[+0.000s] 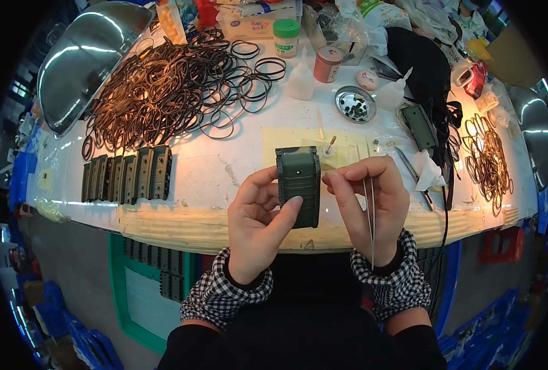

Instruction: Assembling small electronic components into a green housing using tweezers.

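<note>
The checked cuffs [224,296] are closest, one on each wrist, and dark sleeves under them run off the bottom edge. Above them the left hand [258,225] holds a dark green ridged block [299,185]. Its thumb lies flat on the front of the block and its fingers curl around the left side. The back of the block is hidden. The right hand [369,203] is just right of the block. Its thumb and first finger are pinched together at the block's top right edge. What they pinch is too small to see. The right hand also holds thin metal tweezers [370,216] that point down past the wrist.

The block is up in the air over the front edge of the white table [206,169].

Left of the hands, a row of the same green blocks [129,176] stands on the table. Behind that row lies a big heap of dark rubber rings [163,92]. A shiny metal lamp shade [82,58] is far to the left, partly cut off by the dark rim.

Behind the hands sit a small metal dish [354,103] with tiny dark bits, two white squeeze bottles [300,79] and a jar with a green lid [286,37]. Right of the hands is a smaller pile of rings [486,160]. Things at the far back are bunched up and hard to make out.
</note>
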Demonstrator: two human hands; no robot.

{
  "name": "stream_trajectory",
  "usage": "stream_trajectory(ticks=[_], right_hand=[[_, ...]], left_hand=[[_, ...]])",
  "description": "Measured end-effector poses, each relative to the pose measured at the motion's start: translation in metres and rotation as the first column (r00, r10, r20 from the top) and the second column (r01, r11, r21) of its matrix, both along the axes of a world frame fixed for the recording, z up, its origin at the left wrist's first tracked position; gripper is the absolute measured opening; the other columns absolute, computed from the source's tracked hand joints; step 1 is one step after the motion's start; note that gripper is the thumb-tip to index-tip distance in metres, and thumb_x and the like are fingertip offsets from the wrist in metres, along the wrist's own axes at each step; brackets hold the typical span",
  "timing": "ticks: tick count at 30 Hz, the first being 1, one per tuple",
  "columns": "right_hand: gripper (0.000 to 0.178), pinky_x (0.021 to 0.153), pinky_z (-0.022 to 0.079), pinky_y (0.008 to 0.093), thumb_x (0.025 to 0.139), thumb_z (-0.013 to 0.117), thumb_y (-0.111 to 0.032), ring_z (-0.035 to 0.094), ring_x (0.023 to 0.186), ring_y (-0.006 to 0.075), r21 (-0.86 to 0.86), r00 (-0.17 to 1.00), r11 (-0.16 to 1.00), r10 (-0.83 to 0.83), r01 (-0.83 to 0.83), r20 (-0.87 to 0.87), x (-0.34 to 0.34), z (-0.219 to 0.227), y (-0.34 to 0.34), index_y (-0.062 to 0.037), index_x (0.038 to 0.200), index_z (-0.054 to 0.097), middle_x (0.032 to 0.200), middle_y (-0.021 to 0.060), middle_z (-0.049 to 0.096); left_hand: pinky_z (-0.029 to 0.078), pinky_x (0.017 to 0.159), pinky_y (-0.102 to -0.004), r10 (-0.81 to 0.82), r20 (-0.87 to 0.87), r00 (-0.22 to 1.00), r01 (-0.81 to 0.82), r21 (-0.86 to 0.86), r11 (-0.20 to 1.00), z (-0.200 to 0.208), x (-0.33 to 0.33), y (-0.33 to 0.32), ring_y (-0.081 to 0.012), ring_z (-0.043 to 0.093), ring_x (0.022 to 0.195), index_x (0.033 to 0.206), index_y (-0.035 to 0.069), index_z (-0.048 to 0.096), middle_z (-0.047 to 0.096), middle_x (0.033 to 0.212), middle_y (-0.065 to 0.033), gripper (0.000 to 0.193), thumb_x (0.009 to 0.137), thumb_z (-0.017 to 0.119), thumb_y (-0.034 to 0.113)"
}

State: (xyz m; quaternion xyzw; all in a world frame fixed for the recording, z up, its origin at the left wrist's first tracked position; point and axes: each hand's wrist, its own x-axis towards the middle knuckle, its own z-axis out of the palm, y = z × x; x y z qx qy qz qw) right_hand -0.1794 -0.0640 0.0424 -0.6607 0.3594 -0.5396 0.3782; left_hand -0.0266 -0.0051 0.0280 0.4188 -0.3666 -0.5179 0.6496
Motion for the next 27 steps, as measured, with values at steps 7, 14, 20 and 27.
stream_trajectory(ticks=[7, 14, 20, 27], right_hand=[[0.020, 0.061, 0.054, 0.0217, 0.082, 0.073, 0.004, 0.068, 0.067, 0.0127, -0.158, 0.998, 0.987, 0.004, -0.013, -0.058, 0.002, -0.003, 0.002, -0.0001, 0.091, 0.056, 0.081, 0.0102, 0.069], [0.020, 0.061, 0.054, 0.0220, 0.082, 0.072, 0.004, 0.068, 0.069, 0.0115, -0.144, 0.998, 0.990, -0.022, 0.014, -0.054, 0.003, -0.006, 0.005, -0.0002, 0.090, 0.055, 0.084, 0.0112, 0.070], [0.017, 0.065, 0.054, 0.0226, 0.084, 0.070, 0.005, 0.067, 0.074, 0.0103, -0.010, 0.998, 0.999, 0.054, -0.054, 0.011, -0.002, -0.009, 0.016, -0.0001, 0.091, 0.055, 0.089, 0.0118, 0.070], [0.019, 0.071, 0.054, 0.0239, 0.085, 0.068, 0.007, 0.067, 0.078, 0.0107, 0.078, 0.990, 0.988, 0.131, -0.134, 0.052, -0.001, -0.010, 0.019, -0.0005, 0.094, 0.053, 0.092, 0.0124, 0.070]], left_hand=[[0.059, 0.083, -0.0279, 0.000, 0.000, 1.000, 0.000, -0.015, 1.000, -0.002, -0.002, 0.000, -0.0152, 0.066, 0.097, 0.129, -0.008, 0.044, 0.065, 0.107, -0.0151, 0.043, 0.090, 0.060, -0.005], [0.058, 0.083, -0.0272, 0.020, -0.048, 0.999, -0.018, 0.027, 0.999, -0.004, -0.003, 0.000, -0.0140, 0.066, 0.093, 0.129, -0.008, 0.044, 0.066, 0.105, -0.0142, 0.042, 0.091, 0.060, -0.004], [0.057, 0.085, -0.0278, 0.052, -0.111, 0.992, -0.044, 0.069, 0.997, 0.000, 0.003, -0.003, -0.0155, 0.066, 0.097, 0.131, -0.007, 0.042, 0.065, 0.107, -0.0141, 0.046, 0.090, 0.062, -0.004], [0.050, 0.098, -0.0323, -0.067, -0.178, 0.982, 0.073, 0.028, 0.997, 0.002, 0.006, -0.001, -0.0196, 0.059, 0.115, 0.145, -0.006, 0.030, 0.056, 0.126, -0.0175, 0.066, 0.087, 0.062, -0.006]])
